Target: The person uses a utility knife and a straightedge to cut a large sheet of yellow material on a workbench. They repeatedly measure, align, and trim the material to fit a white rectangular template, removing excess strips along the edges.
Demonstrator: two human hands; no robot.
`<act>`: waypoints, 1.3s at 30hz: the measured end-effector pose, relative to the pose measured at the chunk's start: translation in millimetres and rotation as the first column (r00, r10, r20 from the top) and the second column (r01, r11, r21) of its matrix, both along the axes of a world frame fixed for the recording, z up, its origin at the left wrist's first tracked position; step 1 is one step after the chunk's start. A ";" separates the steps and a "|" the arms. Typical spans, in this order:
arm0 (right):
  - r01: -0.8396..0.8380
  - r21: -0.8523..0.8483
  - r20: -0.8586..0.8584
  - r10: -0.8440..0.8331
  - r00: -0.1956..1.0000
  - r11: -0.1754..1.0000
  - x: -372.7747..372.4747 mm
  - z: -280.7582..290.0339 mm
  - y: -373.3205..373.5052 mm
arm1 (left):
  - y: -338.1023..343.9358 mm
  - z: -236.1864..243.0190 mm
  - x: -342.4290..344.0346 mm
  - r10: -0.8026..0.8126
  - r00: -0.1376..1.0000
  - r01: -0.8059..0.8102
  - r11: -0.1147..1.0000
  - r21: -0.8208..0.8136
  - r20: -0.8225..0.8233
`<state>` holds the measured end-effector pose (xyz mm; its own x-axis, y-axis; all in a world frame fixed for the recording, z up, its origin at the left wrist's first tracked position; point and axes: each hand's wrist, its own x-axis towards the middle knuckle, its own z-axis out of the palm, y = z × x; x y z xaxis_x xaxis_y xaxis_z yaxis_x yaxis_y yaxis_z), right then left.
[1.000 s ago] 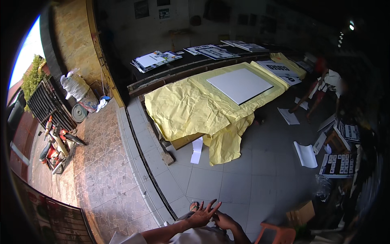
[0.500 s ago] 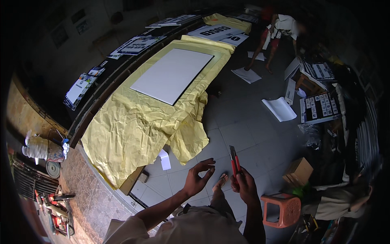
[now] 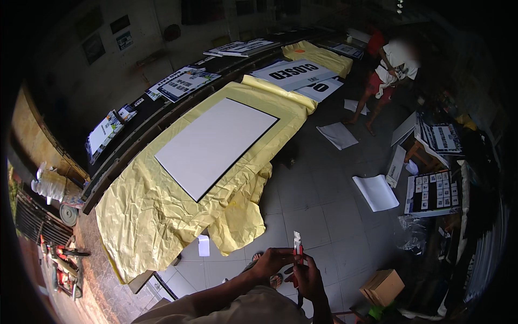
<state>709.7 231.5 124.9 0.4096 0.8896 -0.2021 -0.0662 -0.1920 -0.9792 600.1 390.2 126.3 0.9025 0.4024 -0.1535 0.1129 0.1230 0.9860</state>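
Two hands meet low in the head view, just above the lower edge, over the grey tiled floor [image 3: 324, 200]. Between them stands a red-handled utility knife [image 3: 297, 249], upright, its pale blade pointing up and away from the person. The right hand [image 3: 308, 278] wraps the lower part of the handle, fingers curled shut around it. The left hand [image 3: 268, 261] comes in from the left, its fingertips pinched together on the knife's upper part just under the blade — both hands touch the tool, and they touch or nearly touch each other. A khaki sleeve [image 3: 232, 308] fills the frame's bottom beneath the left forearm.

Beyond the hands, a long table carries a crumpled yellow sheet [image 3: 162, 216] that drapes over its near edge down toward the floor. A large white board [image 3: 216, 143] lies flat on the sheet, near its middle. A small white scrap [image 3: 203, 245] rests on the tiles just below the hanging yellow fold.

Farther along, printed signs [image 3: 299, 73] lie on the table's far end. Loose white sheets [image 3: 376, 191] lie on the floor to the right, well apart from the hands, and a cardboard box [image 3: 384, 286] sits near the lower right. Another person [image 3: 391, 70] stands at the far end — red shorts, pale shirt.
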 end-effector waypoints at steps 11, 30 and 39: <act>0.008 0.037 0.197 -0.016 0.980 0.999 148.0 -26.9 148.1 | 158.5 -18.2 118.8 0.505 0.859 -0.480 0.852 0.210 -0.088; -0.074 -0.104 0.179 0.092 0.980 0.992 354.5 -8.4 401.0 | 591.6 -72.0 196.2 0.861 0.378 0.010 0.363 0.932 -0.340; -0.384 0.000 0.294 0.367 0.882 0.923 405.0 7.3 562.3 | 687.6 -74.9 224.6 0.885 0.304 0.032 0.361 0.932 -0.353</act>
<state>1114.7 793.8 132.2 0.0747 0.9945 -0.0729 0.2817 -0.0912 -0.9552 824.6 1077.8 51.5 0.1406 0.9891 0.0434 0.9770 -0.1457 0.1555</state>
